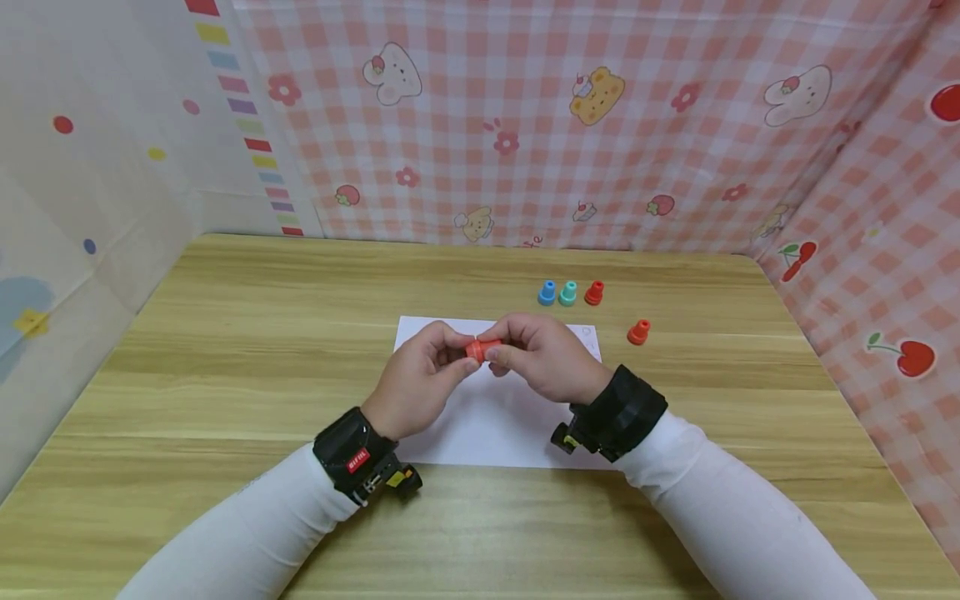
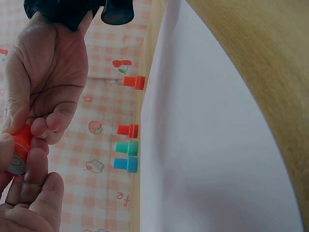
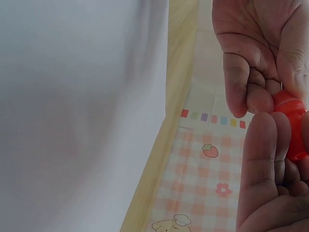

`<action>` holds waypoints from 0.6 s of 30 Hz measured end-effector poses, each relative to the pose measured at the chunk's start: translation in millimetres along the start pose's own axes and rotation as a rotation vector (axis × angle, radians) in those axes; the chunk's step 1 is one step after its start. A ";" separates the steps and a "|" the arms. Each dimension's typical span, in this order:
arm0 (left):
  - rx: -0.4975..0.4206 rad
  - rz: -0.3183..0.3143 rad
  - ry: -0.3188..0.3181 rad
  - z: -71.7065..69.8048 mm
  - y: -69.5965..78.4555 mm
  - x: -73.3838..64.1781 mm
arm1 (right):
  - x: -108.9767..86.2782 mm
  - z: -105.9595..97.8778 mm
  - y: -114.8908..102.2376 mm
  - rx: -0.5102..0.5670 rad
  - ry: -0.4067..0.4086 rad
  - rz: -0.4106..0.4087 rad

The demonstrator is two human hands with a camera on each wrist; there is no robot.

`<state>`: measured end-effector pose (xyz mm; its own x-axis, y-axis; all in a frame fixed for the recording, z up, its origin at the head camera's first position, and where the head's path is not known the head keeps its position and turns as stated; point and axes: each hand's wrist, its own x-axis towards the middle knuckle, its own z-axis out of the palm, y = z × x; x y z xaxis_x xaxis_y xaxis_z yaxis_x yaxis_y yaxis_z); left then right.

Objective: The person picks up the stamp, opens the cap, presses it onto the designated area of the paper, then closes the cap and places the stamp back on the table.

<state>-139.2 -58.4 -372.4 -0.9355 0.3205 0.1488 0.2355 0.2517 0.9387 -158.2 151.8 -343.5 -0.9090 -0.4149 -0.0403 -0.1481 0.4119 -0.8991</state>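
Note:
Over the white paper (image 1: pixel 495 417), both hands hold one small orange-red toy stamp (image 1: pixel 476 351), which lies sideways between them. My left hand (image 1: pixel 416 383) pinches its wide base end between thumb and fingers. The narrower handle end is pinched by my right hand (image 1: pixel 558 358). In the left wrist view the stamp (image 2: pixel 23 137) turns a pale round face with a dark curved mark towards the camera. Fingers cover much of the stamp (image 3: pixel 292 113) in the right wrist view.
Beyond the paper stand a blue stamp (image 1: pixel 547 293), a teal stamp (image 1: pixel 567 293) and a red stamp (image 1: pixel 594 293) in a row. Another orange-red stamp (image 1: pixel 639 332) stands to the right. Faint marks show at the paper's far right corner. Patterned cloth (image 1: pixel 450 125) borders the wooden table (image 1: pixel 225 358).

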 end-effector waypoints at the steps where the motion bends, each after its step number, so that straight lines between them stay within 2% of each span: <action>1: -0.003 0.001 0.001 0.2 -0.1 -0.2 | 0.2 0.0 0.4 -0.001 0.000 0.001; 8: -0.032 0.036 -0.010 -0.6 0.2 -0.4 | 0.0 1.7 1.4 0.000 0.014 -0.039; 13: -0.030 0.045 -0.030 -2.0 -0.1 1.0 | -2.2 4.9 0.8 -0.028 0.063 -0.048; 18: -0.028 0.043 -0.025 -3.3 0.8 1.7 | -4.5 8.3 -0.1 -0.009 0.075 -0.049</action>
<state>-141.4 -60.6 -370.3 -0.9178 0.3530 0.1816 0.2675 0.2119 0.9400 -150.8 146.9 -346.9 -0.9272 -0.3727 0.0364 -0.1959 0.3998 -0.8955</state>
